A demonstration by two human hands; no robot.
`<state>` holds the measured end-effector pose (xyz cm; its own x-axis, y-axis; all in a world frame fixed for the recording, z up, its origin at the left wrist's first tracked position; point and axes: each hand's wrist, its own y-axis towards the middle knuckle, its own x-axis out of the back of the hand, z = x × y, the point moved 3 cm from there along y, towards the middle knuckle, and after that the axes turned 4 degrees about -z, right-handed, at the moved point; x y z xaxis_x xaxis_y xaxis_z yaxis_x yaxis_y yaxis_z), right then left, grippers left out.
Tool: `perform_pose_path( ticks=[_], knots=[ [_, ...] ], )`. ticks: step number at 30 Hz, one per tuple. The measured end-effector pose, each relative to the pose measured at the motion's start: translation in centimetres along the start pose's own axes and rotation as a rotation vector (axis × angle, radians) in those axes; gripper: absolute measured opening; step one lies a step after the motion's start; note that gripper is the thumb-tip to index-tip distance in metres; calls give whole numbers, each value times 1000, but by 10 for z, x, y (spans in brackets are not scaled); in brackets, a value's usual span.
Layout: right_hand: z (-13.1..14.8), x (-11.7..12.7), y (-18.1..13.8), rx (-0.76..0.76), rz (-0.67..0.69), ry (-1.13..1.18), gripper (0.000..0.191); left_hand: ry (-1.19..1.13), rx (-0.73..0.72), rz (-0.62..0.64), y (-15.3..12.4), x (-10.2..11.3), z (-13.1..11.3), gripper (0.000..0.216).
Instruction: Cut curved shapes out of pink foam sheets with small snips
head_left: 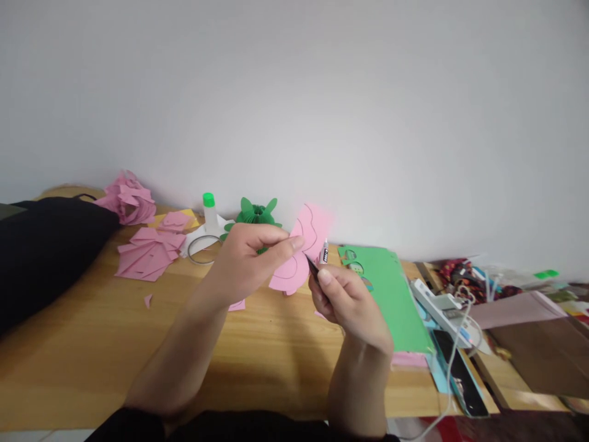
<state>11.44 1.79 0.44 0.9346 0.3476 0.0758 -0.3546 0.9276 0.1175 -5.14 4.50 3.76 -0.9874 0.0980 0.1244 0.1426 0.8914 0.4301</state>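
Left of the green sheet (396, 301), I pinch pink paper (304, 232) in the fingers of my left hand (246, 258); those of my right (350, 301) grip what look like scissors (313, 265). Turning the paper slowly should keep cuts on its drawn line (312, 216).

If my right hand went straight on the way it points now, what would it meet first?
Probably the pink paper sheet with curved dark lines, held in your left hand; the dark pointed tool in your right hand seems to touch it, though depth is unclear.
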Motion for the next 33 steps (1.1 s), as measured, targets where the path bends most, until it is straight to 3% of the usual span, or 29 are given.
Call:
perform_pose_path(
  ticks=[13, 33],
  knots=[
    [4, 1, -1, 15, 13, -77, 52, 83, -44, 68, 1, 1, -7, 43],
    [8, 0, -4, 4, 39, -120, 51, -29, -12, 138, 0, 3, 0, 45]
  ],
)
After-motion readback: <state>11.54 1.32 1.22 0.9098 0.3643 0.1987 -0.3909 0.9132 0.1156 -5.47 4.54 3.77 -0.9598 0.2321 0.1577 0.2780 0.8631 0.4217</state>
